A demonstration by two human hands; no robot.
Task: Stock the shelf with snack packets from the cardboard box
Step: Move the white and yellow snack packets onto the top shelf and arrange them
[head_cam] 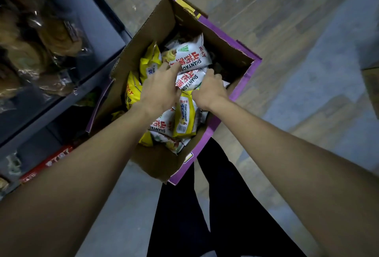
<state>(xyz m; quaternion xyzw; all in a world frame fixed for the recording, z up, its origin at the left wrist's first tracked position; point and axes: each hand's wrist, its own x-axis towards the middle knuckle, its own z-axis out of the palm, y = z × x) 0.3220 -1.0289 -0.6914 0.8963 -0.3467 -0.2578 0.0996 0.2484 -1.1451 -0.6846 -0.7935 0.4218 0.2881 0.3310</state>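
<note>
An open cardboard box [223, 51] with purple outer sides stands on the floor, holding several white and yellow snack packets. My left hand [159, 90] reaches in, fingers stretched onto a white packet [190, 54] at the top of the pile. My right hand [209, 90] curls its fingers round the edge of a second white packet [189, 79] lying just below the first. A yellow packet [185, 119] lies under my wrists. The shelf [67, 90] stands at the left.
The dark shelf unit at the left holds clear bags of brown goods [37, 51] on an upper level and red boxes [47, 161] lower down. Another box's corner [372, 90] shows at the right edge. My dark trouser legs [205, 205] stand behind the box on grey floor.
</note>
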